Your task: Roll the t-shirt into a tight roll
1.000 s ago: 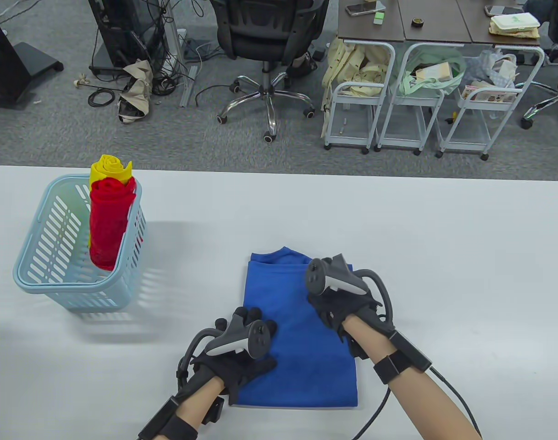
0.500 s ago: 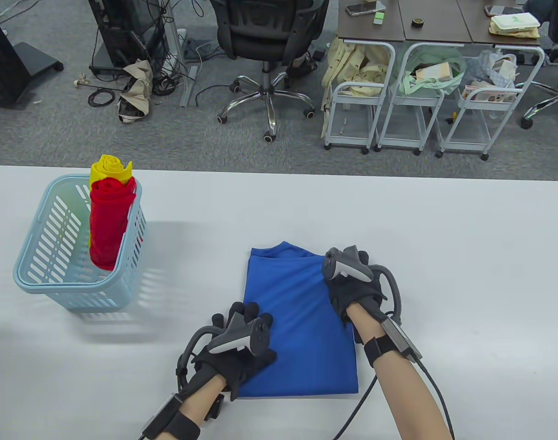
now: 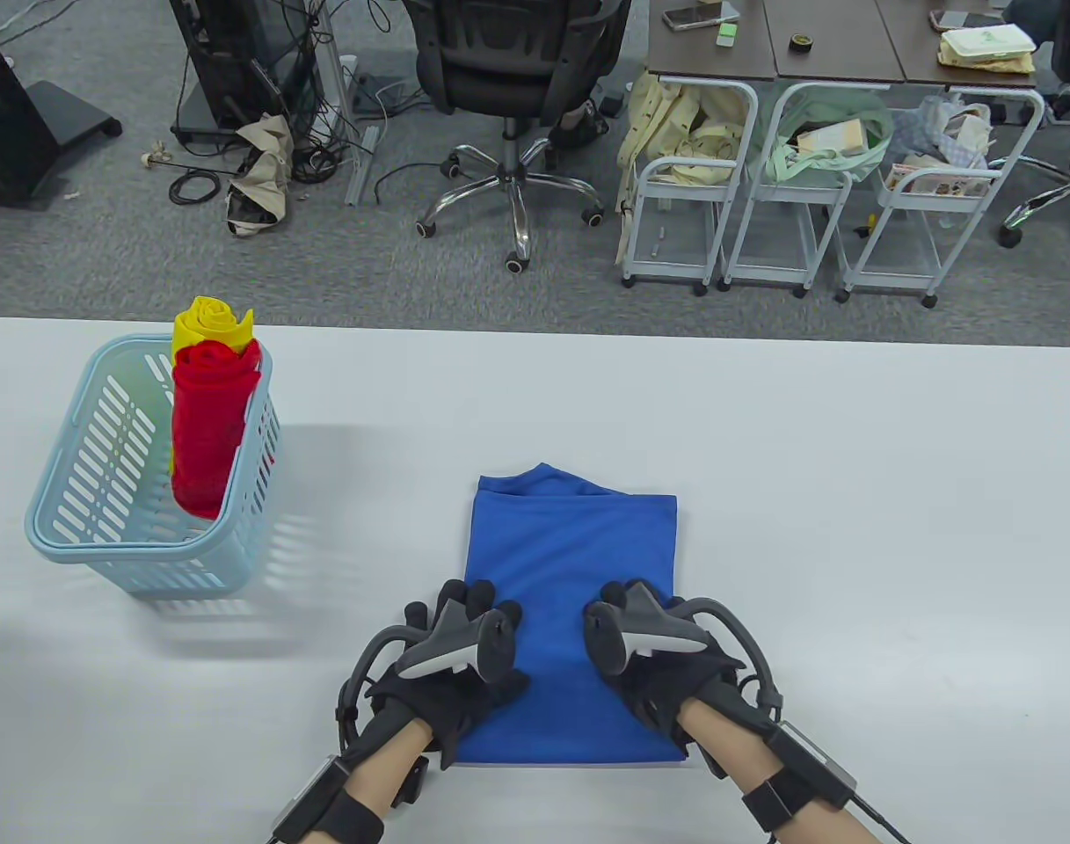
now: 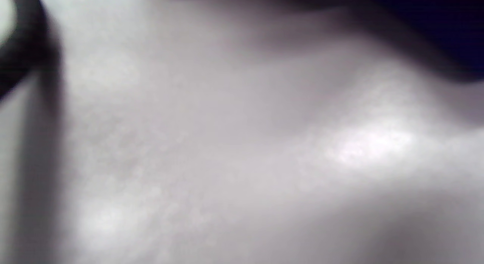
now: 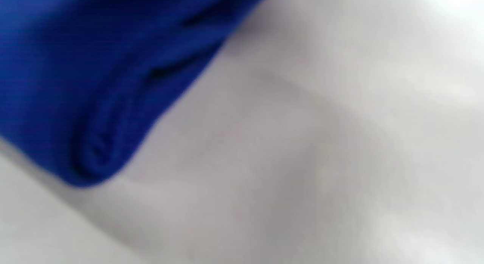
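A blue t-shirt (image 3: 574, 545), folded into a long flat rectangle, lies on the white table (image 3: 851, 527) with its collar end away from me. My left hand (image 3: 467, 607) rests on the shirt's near left part, fingers laid forward over the cloth. My right hand (image 3: 618, 607) lies on the near right part, level with the left; the tracker hides most of its fingers. The right wrist view shows a blurred folded corner of the blue shirt (image 5: 94, 86) on the table. The left wrist view is a blur of table surface with dark blue cloth (image 4: 435, 22) at the top right.
A light blue plastic basket (image 3: 77, 527) stands at the left of the table, holding an upright red roll (image 3: 209, 431) and a yellow roll (image 3: 209, 325) behind it. Beyond the table's far edge are an office chair (image 3: 517, 70) and white carts (image 3: 763, 176).
My right hand came back from the shirt's far right corner to the near end, beside the left hand. The far edge now lies flat. The left hand barely shifted.
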### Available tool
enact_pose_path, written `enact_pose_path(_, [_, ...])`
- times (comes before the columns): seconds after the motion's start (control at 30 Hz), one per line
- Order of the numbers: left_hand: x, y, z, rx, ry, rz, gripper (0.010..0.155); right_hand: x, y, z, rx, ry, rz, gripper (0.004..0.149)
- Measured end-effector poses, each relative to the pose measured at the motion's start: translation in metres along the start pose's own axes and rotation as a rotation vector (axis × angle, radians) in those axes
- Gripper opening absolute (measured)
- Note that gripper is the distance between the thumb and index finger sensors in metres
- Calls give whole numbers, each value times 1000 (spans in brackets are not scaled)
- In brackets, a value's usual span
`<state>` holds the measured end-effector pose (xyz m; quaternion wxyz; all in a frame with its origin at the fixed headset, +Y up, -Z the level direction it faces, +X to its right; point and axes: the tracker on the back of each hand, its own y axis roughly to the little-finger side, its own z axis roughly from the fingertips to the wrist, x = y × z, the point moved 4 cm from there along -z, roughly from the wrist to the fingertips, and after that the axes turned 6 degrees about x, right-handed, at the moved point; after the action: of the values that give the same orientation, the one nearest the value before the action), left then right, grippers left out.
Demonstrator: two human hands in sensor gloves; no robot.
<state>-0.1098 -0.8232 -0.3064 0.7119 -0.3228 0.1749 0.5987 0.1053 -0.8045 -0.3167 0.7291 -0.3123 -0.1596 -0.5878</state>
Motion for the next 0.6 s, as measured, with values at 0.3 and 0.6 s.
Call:
enact_pose_path(0.3, [23,2,28,-98,-164,68,77,-13,-10,52,-30,212,-45,74])
enact_pose_path(0.6, [43,-19,67,-275,-378,17,51,-4,-19,48,-142,248,-10,72])
